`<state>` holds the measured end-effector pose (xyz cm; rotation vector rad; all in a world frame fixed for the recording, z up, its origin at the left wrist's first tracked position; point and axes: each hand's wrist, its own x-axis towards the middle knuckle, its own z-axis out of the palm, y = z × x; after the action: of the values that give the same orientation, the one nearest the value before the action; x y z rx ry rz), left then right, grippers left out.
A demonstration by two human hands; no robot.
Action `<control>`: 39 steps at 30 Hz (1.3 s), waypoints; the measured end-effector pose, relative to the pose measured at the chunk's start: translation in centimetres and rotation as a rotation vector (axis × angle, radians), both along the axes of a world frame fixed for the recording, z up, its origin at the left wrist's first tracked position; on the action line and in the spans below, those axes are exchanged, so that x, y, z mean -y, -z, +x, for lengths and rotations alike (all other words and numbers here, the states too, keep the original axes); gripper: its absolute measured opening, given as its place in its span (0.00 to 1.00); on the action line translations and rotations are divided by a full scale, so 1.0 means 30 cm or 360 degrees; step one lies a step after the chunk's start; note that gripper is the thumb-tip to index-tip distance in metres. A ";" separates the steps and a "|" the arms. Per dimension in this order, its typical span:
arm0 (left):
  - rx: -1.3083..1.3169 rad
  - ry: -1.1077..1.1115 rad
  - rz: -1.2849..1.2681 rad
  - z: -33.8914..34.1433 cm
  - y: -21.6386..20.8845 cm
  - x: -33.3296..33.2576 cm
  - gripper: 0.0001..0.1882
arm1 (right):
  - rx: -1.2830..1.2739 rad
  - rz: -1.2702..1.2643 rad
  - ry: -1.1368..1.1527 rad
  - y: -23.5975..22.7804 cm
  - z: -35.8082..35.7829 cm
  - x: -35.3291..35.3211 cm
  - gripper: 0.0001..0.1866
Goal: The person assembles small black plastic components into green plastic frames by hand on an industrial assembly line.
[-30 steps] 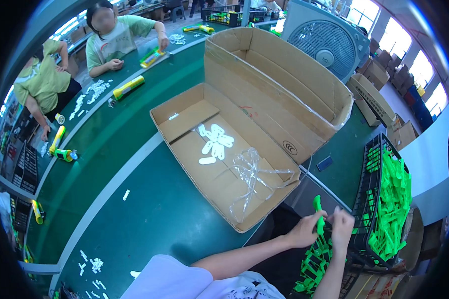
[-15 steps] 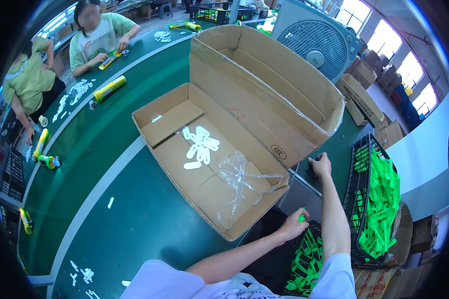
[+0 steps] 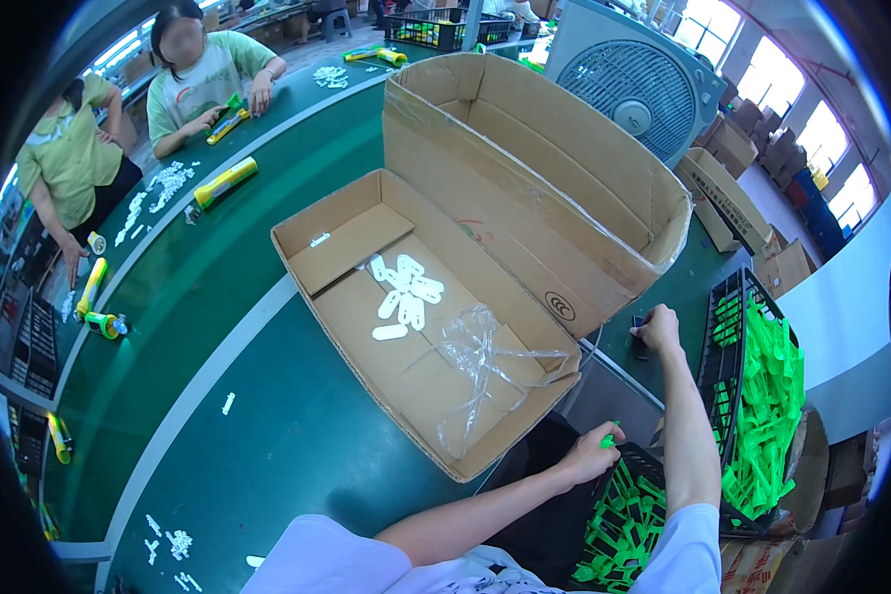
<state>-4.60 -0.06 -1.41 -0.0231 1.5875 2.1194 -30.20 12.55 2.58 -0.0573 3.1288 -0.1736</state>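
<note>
My left hand (image 3: 591,454) is closed on a small bright green plastic piece (image 3: 612,439), just above a black crate (image 3: 646,460) of green pieces with black parts. Farther off, my right hand (image 3: 660,331) grips a small black piece (image 3: 640,344) over the green table, beside the tall carton. Its fingers are partly hidden by the back of the hand. Left of both hands lies a shallow cardboard tray (image 3: 351,348) holding white oval pieces (image 3: 406,292) and crumpled clear plastic (image 3: 480,356). To the right, a black crate (image 3: 715,391) is heaped with green plastic parts (image 3: 762,416).
A tall open carton (image 3: 525,213) stands behind the tray, with a grey box fan (image 3: 629,89) beyond. Yellow flashlights (image 3: 226,182) and white bits (image 3: 168,185) lie on the table's far side. Two people (image 3: 193,89) are across it; one handles a flashlight.
The view has shifted slightly. My right hand has drawn a little to the right, and the black piece in it shows more plainly. My left hand keeps its hold. A person across raises a green piece.
</note>
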 end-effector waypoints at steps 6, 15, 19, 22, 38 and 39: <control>0.0045 0.0056 0.0026 0.005 -0.001 -0.007 0.14 | 0.0068 -0.0041 -0.0169 -0.032 0.021 0.027 0.13; 0.0034 -0.0006 0.0024 0.006 -0.007 -0.005 0.17 | 0.0034 0.0162 -0.0196 -0.057 0.057 0.110 0.17; 0.0057 0.0076 -0.0007 0.003 -0.007 0.001 0.14 | 0.0152 0.0191 -0.0178 -0.043 0.042 0.116 0.19; 0.0052 0.0090 -0.0014 0.002 0.004 -0.003 0.14 | 0.0057 0.0172 -0.0195 -0.018 0.051 0.104 0.19; -0.0073 0.0057 -0.0100 0.018 -0.013 -0.007 0.14 | 0.0455 -0.0715 0.0204 0.035 -0.031 -0.088 0.09; -0.0076 0.0065 -0.0099 0.015 -0.015 -0.010 0.14 | 0.0490 -0.0801 0.0242 0.046 -0.041 -0.110 0.09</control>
<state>-4.14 0.23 -0.95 0.0394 1.6669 2.0538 -31.42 15.85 1.21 0.1866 2.7045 -0.8733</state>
